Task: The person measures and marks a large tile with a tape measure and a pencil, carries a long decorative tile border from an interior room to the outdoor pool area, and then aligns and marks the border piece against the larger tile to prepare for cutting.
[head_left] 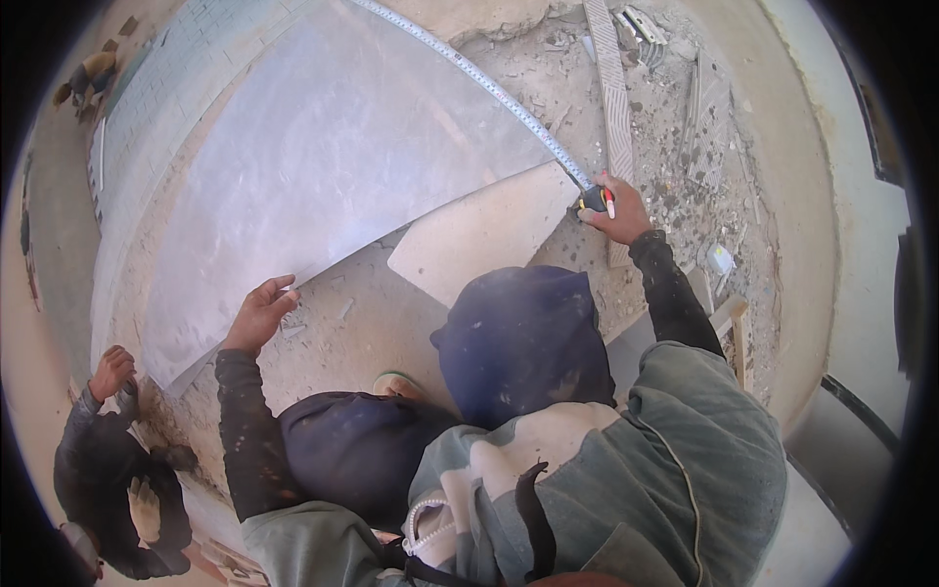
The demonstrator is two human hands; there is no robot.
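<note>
My right hand (622, 211) is closed round a tape measure (591, 200), with a red and white marker (608, 203) between the fingers. The blade (494, 90) runs out along the far right edge of a large, shiny metal sheet (333, 127) and curves away up the view. My left hand (258, 313) is at the sheet's near edge, thumb and forefinger drawn close together. Something small and pale seems to lie between their tips; what it is cannot be made out. A cream board (479, 235) lies partly under the sheet, in front of my knees.
Rubble (665, 127) and a long patterned strip (611, 88) lie on the right. A wooden piece (736, 328) stands near my right elbow. At lower left a person in dark clothes (117, 479) is close to the sheet's corner. Another person (93, 76) bends down far left.
</note>
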